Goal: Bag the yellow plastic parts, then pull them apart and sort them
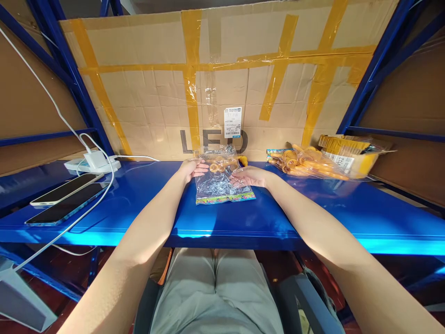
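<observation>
A clear plastic bag [222, 185] with a colourful printed strip along its near edge lies in front of me. Inside its far part are several orange-yellow ring-ended pieces [216, 166], their exact kind hard to make out through the shiny film. My left hand [193, 170] holds the bag by its left side, fingers closed at the edge. On the right side, my right hand [251, 176] grips the film, its fingertips partly lost in the glare. A small yellow piece [242, 160] shows just beyond my right hand.
Another clear bag of orange pieces [302, 160] lies at the right, against a yellow container [361, 157] with a label. Two phones [66, 189] and a white power strip [92, 161] with cables are at the left. A taped cardboard sheet [153, 102] stands behind the blue table [139, 227].
</observation>
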### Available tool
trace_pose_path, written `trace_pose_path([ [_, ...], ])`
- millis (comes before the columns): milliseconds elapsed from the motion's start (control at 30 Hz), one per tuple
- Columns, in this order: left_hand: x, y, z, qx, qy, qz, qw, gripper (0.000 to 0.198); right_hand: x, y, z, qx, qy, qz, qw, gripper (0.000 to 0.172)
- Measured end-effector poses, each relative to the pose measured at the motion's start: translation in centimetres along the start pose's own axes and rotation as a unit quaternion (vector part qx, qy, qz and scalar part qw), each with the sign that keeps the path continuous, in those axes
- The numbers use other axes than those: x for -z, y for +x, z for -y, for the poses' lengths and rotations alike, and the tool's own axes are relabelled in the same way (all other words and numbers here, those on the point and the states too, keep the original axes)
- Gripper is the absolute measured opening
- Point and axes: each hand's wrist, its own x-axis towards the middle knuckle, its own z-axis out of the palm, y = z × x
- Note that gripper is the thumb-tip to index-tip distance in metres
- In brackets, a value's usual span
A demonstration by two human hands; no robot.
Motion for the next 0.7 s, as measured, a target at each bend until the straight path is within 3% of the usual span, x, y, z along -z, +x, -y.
trace_pose_path([
  [133, -0.2, -0.2, 0.1, -0.015, 0.017, -0.008, 1.0, 0.02, -0.5, 0.0, 0.2, 0.017, 0.037, -0.057, 0.998, 0.019],
  [233, -0.5, -0.5, 0.1, -0.029, 0.034, -0.012, 0.999, 0.02, -0.8, 0.2, 0.4, 0.052, 0.076, -0.109, 0.99, 0.014],
  [467, -1.2, -0.7, -0.2, -0.105, 0.031, -0.072, 0.991, 0.026, -1.3, 0.9, 0.5, 0.092, 0.121, -0.165, 0.974, 0.023],
  [700, -1.4, -1.3, -0.5, -0.119, 0.023, -0.051, 0.991, 0.033, -2.1, 0.5, 1.3, 0.105, 0.152, -0.208, 0.96, 0.027],
])
